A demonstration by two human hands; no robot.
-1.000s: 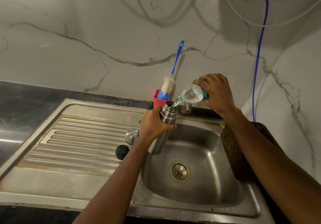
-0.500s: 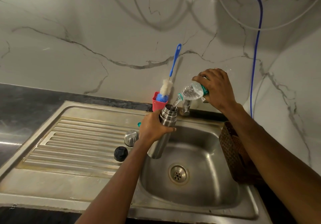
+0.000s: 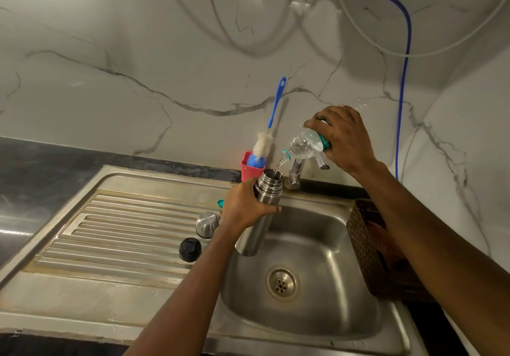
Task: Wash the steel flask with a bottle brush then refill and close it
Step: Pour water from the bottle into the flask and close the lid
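One steel flask (image 3: 269, 188), one plastic bottle (image 3: 303, 145), one bottle brush (image 3: 264, 145), two lids (image 3: 207, 224) (image 3: 190, 249)

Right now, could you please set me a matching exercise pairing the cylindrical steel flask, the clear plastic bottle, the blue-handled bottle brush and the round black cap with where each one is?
Things:
1. cylindrical steel flask
2. clear plastic bottle
3. blue-handled bottle brush
4. round black cap

Places:
A. standing in the red cup
B. lying on the ribbed draining board
C. tilted in the right hand, pouring water
D. gripped by the left hand over the sink

Pairs: 1-D, 2-C, 3-A, 4-B.
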